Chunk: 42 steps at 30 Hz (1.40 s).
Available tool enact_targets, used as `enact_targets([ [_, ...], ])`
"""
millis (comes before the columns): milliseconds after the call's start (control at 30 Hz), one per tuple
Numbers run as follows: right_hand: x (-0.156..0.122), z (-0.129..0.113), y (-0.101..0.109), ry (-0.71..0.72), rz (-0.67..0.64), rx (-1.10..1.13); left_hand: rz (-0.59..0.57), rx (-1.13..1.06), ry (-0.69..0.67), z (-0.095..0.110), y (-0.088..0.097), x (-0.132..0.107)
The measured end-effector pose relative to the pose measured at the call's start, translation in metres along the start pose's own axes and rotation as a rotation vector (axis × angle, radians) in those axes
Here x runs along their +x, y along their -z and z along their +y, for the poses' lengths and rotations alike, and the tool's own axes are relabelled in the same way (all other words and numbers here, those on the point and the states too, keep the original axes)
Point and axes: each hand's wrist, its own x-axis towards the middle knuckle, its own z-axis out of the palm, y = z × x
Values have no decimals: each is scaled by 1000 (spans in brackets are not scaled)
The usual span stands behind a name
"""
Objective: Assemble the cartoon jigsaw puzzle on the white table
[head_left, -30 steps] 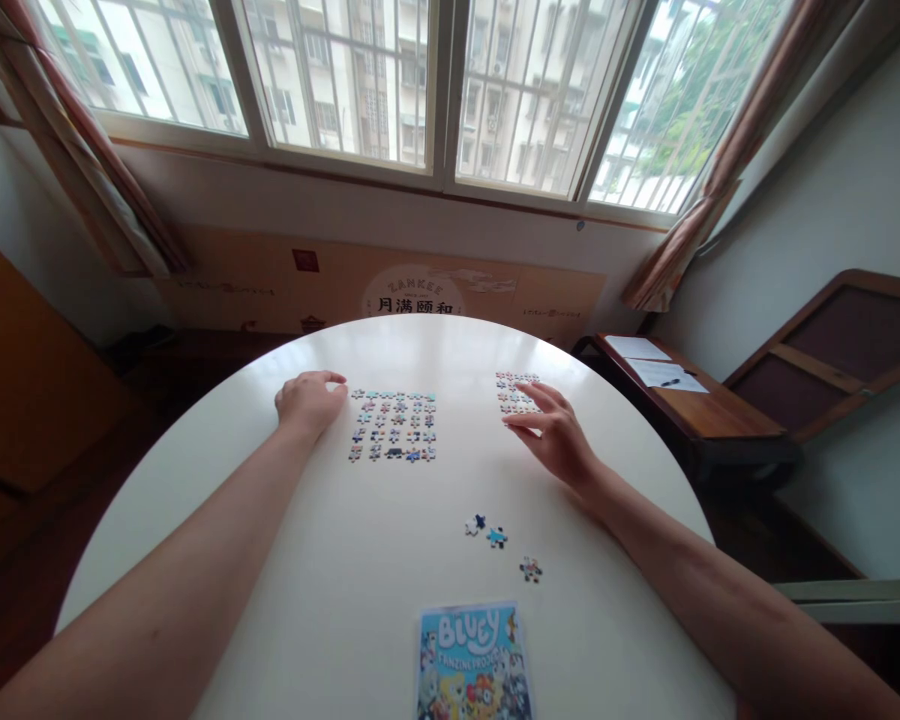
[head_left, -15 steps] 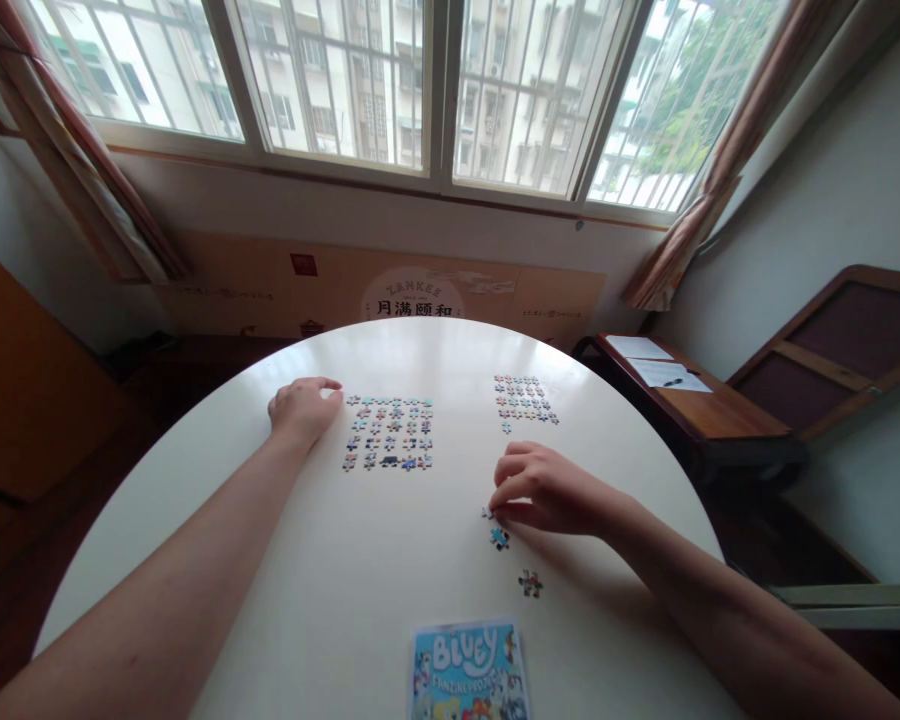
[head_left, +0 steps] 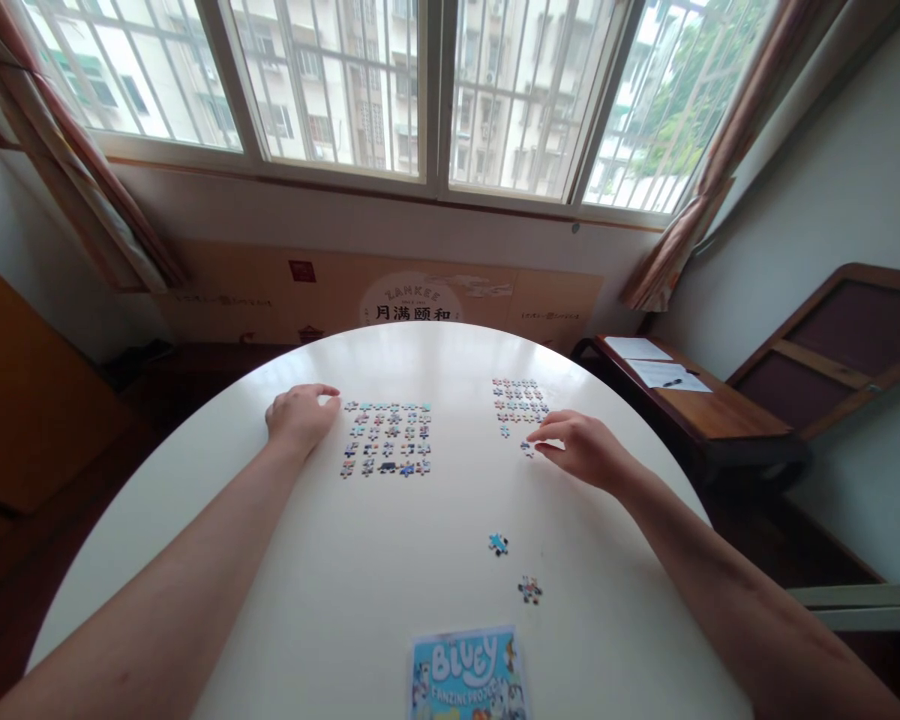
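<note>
My left hand (head_left: 297, 415) rests curled on the round white table (head_left: 390, 560), just left of a grid of several separate jigsaw pieces (head_left: 387, 440). My right hand (head_left: 586, 448) pinches a small jigsaw piece (head_left: 527, 449) at the lower edge of a smaller group of pieces (head_left: 519, 400). A blue loose piece (head_left: 499, 543) and a darker loose piece (head_left: 529, 589) lie nearer me. A blue Bluey puzzle box (head_left: 469, 676) sits at the table's near edge.
A barred window and curtains fill the far wall. A low wooden side table (head_left: 701, 405) with papers and a pen stands right of the round table. A wooden framed panel (head_left: 840, 350) leans on the right wall.
My right hand came down from the small group to the loose pieces, picked one up, and carried it back up to the group's lower edge. One loose piece fewer lies near me.
</note>
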Motion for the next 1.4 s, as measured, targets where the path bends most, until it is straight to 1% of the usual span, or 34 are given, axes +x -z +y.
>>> enact_targets([
  [100, -2, 1, 2, -36, -34, -10, -6, 4, -2, 0, 0, 0],
  [200, -1, 2, -2, -52, -66, 1, -5, 2, -7, -1, 0, 0],
  [433, 5, -4, -17, -136, 31, -44, 19, 2, -17, -3, -3, 1],
  [667, 9, -7, -22, -162, 65, -91, 12, -1, -13, -4, -5, 3],
  [1000, 9, -6, -26, -159, 91, -117, 8, 2, -15, -4, -4, 4],
  [1133, 8, -5, -25, -149, 156, -98, 1, -1, -9, -3, -4, 3],
  [1200, 7, -6, -22, -113, 185, -39, 1, -1, -10, -2, -4, 2],
  [1233, 6, -7, -19, -67, 168, 16, 3, -1, -12, -2, -4, 2],
  [1267, 5, -10, -15, -5, 125, 88, 6, -1, -13, -2, -4, 2],
  [1333, 2, -19, -7, 141, -25, 254, 11, -1, -15, -2, -5, 3],
  [1400, -2, -34, 0, 252, -184, 388, 12, 0, -16, -2, -5, 2],
])
